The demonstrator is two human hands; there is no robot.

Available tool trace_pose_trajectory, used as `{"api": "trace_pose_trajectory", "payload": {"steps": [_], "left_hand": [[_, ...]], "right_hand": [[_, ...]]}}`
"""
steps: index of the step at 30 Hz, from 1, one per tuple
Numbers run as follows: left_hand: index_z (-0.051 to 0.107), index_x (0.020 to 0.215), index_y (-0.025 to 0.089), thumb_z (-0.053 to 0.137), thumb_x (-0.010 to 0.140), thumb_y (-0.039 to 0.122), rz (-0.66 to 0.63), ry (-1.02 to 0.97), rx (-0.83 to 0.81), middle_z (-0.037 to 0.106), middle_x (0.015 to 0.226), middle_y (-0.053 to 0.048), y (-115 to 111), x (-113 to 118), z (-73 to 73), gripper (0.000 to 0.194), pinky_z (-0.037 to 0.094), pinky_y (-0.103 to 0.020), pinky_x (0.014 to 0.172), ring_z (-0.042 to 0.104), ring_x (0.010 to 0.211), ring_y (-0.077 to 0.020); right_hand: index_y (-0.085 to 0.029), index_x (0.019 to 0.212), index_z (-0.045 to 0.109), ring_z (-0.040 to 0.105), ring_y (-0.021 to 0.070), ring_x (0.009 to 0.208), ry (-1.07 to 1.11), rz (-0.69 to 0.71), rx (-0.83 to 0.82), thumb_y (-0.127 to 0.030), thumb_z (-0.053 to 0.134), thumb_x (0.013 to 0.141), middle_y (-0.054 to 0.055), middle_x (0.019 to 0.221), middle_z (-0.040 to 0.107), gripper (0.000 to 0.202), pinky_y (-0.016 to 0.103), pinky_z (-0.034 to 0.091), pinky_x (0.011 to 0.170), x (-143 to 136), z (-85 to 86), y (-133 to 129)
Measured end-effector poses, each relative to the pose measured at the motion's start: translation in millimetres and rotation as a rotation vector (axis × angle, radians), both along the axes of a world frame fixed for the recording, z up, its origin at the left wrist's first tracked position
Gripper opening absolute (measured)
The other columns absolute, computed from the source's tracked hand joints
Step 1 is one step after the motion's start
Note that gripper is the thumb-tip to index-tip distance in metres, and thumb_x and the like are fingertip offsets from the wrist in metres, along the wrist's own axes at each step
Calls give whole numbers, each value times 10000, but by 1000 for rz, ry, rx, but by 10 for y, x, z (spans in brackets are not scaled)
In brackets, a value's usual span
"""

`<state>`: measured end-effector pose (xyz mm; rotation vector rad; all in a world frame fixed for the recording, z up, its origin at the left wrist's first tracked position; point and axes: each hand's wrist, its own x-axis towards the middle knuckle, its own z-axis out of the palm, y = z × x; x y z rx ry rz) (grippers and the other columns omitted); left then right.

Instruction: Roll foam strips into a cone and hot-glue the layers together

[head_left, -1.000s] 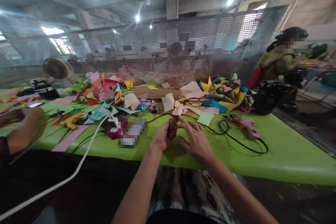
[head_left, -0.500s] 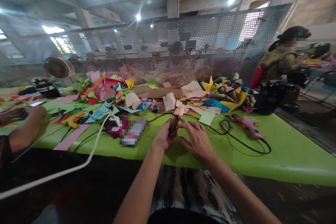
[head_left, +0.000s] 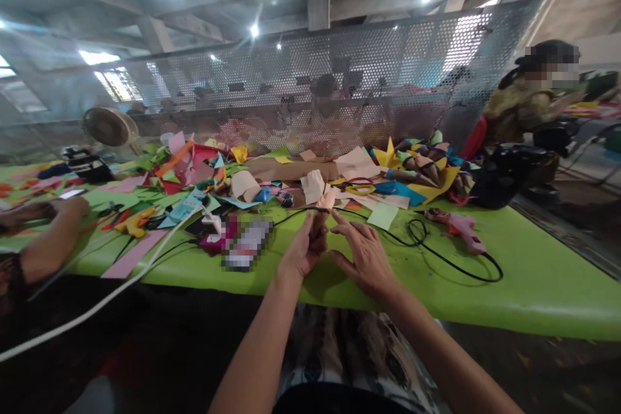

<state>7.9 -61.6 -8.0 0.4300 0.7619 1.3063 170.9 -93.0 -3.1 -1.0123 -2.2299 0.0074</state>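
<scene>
My left hand is closed around a small rolled paper piece, brown lower down with a pale peach tip pointing up. My fingers cover most of its lower part. Just right of it hovers my right hand, its fingers stretched out and apart. The index fingertip comes close to the roll; whether it touches cannot be made out. Behind both hands a black cable crosses the green tabletop. It leads towards a pink glue gun lying on the right.
A phone and a magenta power strip with a white plug lie to the left. Coloured paper scraps and scissors line the back, before a perforated metal screen. A co-worker's arm reaches in at far left.
My left hand has turned the paper roll slightly, and its tip sits a little lower. My right hand's fingers have shifted slightly; the view has moved a little.
</scene>
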Motion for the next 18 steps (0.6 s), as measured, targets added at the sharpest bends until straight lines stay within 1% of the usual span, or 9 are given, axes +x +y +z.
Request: {"api": "trace_pose_trajectory", "payload": {"steps": [3, 6, 8, 14, 18], "left_hand": [[719, 1000, 157, 748, 847, 354, -4, -18, 36, 688, 746, 10, -7, 6, -18, 251, 389, -111, 405, 561, 509, -29], [722, 953, 145, 788, 803, 366, -16, -10, 49, 665, 684, 18, 2, 10, -53, 276, 404, -125, 412, 551, 487, -36], [723, 950, 141, 804, 783, 376, -21, -2, 59, 665, 679, 19, 8, 13, -72, 299, 417, -130, 425, 556, 491, -39], [724, 984, 148, 861, 699, 387, -44, 9, 102, 707, 786, 13, -7, 25, -68, 397, 290, -113, 369, 493, 480, -12], [725, 1003, 154, 858, 699, 399, -58, 18, 98, 718, 826, 4, -15, 23, -62, 412, 299, -113, 379, 505, 498, -17]], "right_hand": [[-236, 1236, 525, 526, 284, 1209, -15, 8, -1, -299, 588, 937, 74, 1554, 450, 313, 453, 393, 985, -14, -1, -5], [-232, 1242, 531, 527, 288, 1208, -33, 6, 6, -302, 585, 940, 71, 1551, 456, 315, 458, 395, 988, -23, -6, -9], [-231, 1228, 538, 526, 288, 1207, -48, 3, 9, -307, 587, 942, 68, 1557, 446, 299, 457, 398, 988, -26, -10, -7], [-244, 1199, 546, 534, 286, 1206, -54, -27, -4, -307, 584, 938, 69, 1546, 462, 271, 463, 412, 965, -26, -14, 9], [-239, 1200, 536, 529, 285, 1212, -37, -30, -16, -318, 584, 940, 75, 1553, 451, 275, 456, 412, 967, -20, -10, 10]]}}
